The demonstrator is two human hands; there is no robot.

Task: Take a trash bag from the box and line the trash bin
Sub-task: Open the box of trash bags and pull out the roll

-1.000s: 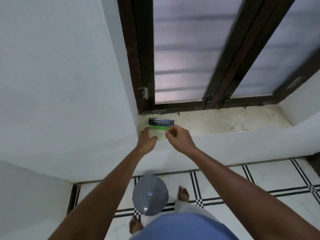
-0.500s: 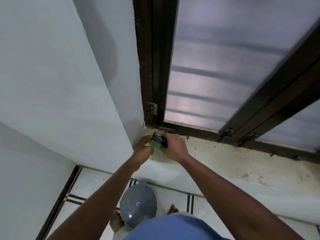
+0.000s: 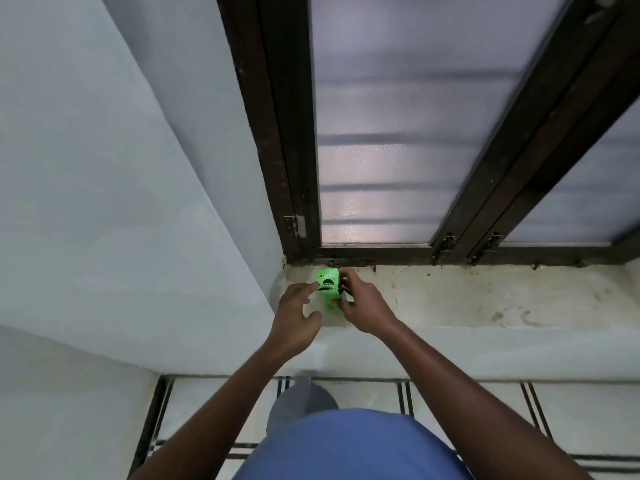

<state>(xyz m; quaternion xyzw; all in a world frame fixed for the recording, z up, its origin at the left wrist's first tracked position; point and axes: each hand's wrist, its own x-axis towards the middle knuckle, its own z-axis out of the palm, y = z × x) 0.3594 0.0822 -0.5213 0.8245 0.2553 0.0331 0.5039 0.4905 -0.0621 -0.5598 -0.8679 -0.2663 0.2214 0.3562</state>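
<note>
- Head view: the box (image 3: 328, 285), small and bright green with black print, is up on end at the left end of the sill (image 3: 485, 299), just in front of the dark window frame (image 3: 298, 188) and near the corner of the wall (image 3: 121, 202).
- The right hand (image 3: 363, 306) has it: fingers curled round the right side and back, thumb coming in low at the front, so the box is pinched between them.
- The left hand (image 3: 298, 313) is spread loose; its forefinger reaches to the box's left face and seems to touch it, thumb held apart below. It grips nothing.
- The bin (image 3: 301, 403), grey, shows only in part down by the person's body, on the tiled floor (image 3: 450, 403) below the sill, well apart from the box.
- No bag is out that I can see; whether a flap is open I cannot tell, as the fingers hide that side.
- I'd say the step is opening the box. Best done with the right hand keeping it steady without crushing the thin card, while the left fingertip finds the flap edge and lifts it.
- Then draw one bag only, pulling slowly so the rest stay inside.
</note>
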